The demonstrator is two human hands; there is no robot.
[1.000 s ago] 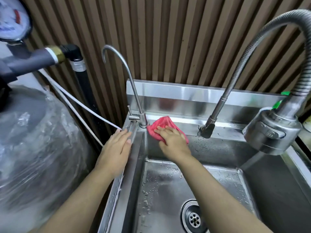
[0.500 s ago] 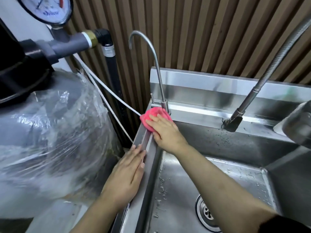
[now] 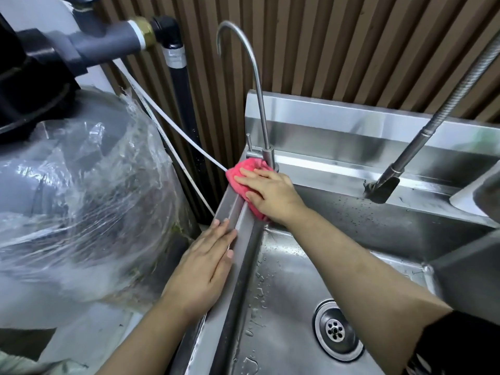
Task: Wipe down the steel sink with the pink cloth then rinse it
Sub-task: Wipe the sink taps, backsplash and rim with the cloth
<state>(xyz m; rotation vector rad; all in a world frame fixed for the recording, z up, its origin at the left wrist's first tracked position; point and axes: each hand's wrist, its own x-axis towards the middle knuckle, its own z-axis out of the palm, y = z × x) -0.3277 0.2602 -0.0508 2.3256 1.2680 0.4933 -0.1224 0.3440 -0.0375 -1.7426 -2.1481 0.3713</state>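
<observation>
While right hand [image 3: 270, 194] presses straight fingers [image 3: 253, 173] atop pink cloth [image 3: 249, 164] | left hand [image 3: 205, 263] fingers together on sink rim [image 3: 208, 339]

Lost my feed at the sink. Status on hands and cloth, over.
Right hand flat, pressing pink cloth on back-left corner of steel sink. Left hand flat on left rim. Slim faucet base directly behind cloth.

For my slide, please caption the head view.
Right hand presses pink cloth on sink corner; left hand rests on rim.
</observation>
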